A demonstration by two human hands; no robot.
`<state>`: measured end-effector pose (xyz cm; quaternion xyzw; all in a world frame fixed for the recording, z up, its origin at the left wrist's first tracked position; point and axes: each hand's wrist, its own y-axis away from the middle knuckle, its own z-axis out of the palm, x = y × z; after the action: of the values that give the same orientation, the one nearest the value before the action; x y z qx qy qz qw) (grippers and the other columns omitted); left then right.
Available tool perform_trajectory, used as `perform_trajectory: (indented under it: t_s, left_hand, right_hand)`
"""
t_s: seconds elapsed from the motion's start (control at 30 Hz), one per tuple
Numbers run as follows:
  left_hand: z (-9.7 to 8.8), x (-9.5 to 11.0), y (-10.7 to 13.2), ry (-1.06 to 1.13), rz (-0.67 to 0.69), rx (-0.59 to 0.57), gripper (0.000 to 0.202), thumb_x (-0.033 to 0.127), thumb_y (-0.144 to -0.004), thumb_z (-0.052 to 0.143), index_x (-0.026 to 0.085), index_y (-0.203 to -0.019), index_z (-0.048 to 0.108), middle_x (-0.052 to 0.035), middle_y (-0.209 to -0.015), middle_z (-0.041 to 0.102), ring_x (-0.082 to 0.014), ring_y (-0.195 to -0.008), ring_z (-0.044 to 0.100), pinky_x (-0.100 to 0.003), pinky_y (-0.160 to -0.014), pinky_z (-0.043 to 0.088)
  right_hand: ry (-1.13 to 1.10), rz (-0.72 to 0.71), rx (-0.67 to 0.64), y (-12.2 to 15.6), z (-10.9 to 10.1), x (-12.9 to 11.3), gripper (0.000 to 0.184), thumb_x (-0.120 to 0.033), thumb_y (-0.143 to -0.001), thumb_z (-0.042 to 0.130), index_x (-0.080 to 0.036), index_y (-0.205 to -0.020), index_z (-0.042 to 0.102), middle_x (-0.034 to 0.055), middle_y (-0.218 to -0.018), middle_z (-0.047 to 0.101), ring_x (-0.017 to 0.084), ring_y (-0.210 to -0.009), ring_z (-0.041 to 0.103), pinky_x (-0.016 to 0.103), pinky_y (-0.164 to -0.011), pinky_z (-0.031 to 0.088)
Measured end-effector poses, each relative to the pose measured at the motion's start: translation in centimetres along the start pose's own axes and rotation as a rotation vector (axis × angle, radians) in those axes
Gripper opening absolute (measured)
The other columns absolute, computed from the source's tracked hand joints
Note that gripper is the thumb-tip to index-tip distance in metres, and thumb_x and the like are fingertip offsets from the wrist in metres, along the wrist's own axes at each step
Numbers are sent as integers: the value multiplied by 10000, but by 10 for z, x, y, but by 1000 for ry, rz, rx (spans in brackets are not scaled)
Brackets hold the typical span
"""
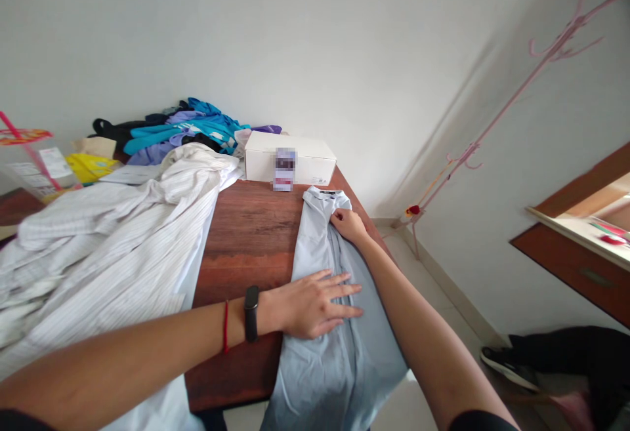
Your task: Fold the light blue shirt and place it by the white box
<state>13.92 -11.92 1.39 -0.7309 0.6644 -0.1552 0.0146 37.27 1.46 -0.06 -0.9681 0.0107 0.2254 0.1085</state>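
Note:
A pale blue shirt (pixel 319 346) lies lengthwise along the right side of a dark wooden table (pixel 246 234), its collar toward the wall and its lower part hanging over the near edge. My left hand (pixel 315 303) rests flat on the middle of the shirt, fingers stretched out and pointing right. A black band and a red string are on that wrist. My right hand (pixel 348 224) is further up near the collar, fingers curled and pinching the shirt's fabric at the shoulder.
A heap of white striped garments (pixel 113 234) covers the table's left half. Behind it lie blue and purple clothes (pixel 182 130) and a white box (pixel 290 159) against the wall. A pink coat stand (pixel 492 123) leans at right. A dark shoe (pixel 506 365) is on the floor.

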Motion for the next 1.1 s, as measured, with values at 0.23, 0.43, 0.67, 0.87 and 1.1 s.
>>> perform_trajectory:
  t_s: [0.23,0.43,0.67,0.87,1.1]
  left_hand:
    - [-7,2,3,51,-8,-97,582,535,-1053,429,270,-1571,419,-87,-1693,251,-358,-1566,173,-591,-1246,208]
    - [-10,3,2,63,-18,-121,594,561,-1049,421,287,-1575,408,-90,-1697,238,-363,-1567,163,-604,-1247,188]
    - [-9,3,0,61,-37,-107,636,566,-1028,476,271,-1585,387,-114,-1657,334,-375,-1544,242,-615,-1232,223]
    - [-7,3,0,32,-27,-104,604,576,-1028,472,259,-1542,457,-120,-1655,336,-372,-1540,255,-588,-1240,224]
    - [-8,0,-2,54,-17,-126,656,573,-1014,510,235,-1569,417,-164,-1695,198,-354,-1555,225,-573,-1243,222]
  right_hand:
    - [0,-8,-2,0,-1,-1,271,-326,-904,562,-203,-663,566,37,-732,689,171,-703,603,245,-602,313]
    - [3,-4,3,2,-3,-3,270,-312,-912,554,-201,-665,561,30,-722,679,164,-685,587,247,-588,296]
    - [-23,2,10,3,-5,-6,257,-304,-897,577,-201,-661,558,27,-716,676,163,-662,554,261,-579,280]
    - [-67,25,20,3,-6,-7,268,-305,-889,601,-199,-647,555,37,-706,673,176,-671,561,271,-583,279]
    - [-222,40,1,0,-10,1,279,-334,-965,521,-190,-740,599,27,-700,701,150,-620,606,236,-603,382]
